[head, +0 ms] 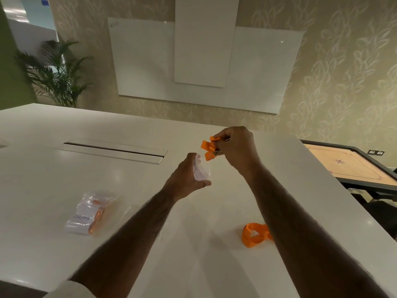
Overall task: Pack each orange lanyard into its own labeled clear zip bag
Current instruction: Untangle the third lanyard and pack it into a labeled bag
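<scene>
Left fingers gripping bag, right fingers pinching lanyard

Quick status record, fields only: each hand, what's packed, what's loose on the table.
left hand: holds clear zip bag
right hand: pinches folded lanyard beside the bag's top, not yet inside
packed: filled bags on white table, one labelled CHROME, count unclear
loose: spare lanyard lying by right forearm

The lanyard in the right fingers is orange; the bag in the left fingers is clear, its label white; the counter beneath is white.
</scene>
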Tool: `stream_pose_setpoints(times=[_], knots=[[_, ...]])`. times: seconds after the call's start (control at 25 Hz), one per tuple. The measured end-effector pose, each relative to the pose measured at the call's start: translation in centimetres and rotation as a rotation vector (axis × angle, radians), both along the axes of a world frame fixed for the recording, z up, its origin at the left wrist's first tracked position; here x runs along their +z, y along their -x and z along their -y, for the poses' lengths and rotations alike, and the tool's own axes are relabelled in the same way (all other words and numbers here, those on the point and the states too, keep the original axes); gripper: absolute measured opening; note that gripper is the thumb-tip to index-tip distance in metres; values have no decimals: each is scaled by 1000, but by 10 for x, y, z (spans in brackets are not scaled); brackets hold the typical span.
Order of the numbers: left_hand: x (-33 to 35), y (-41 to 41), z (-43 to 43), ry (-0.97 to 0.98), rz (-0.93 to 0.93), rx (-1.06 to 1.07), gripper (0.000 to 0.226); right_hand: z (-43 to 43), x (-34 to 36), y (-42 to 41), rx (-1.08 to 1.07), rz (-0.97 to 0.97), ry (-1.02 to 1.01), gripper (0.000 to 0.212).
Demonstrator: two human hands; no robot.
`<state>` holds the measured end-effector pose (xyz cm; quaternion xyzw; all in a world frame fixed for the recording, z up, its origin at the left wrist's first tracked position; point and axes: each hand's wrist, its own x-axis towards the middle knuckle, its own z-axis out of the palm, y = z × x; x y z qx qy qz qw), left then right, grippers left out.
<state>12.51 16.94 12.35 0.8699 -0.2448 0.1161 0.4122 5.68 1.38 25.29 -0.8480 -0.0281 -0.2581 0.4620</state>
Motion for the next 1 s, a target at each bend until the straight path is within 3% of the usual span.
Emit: stream_pose_setpoints(times=[0.2,0.52,0.8,1.0], knots=[[6,2,2,-10,-21,-2,89,2,9,1,48,-103,-41,4],[17,7,9,-21,24,-46,84,-11,-27,-4,-92,-115,431,13],[15,8,11,-154,86,-29,82,-14,-28,-10,-90,-263,633,10],[13,14,16,-146,54,-46,78,-20,-32,-16,-157,-333,681,36]])
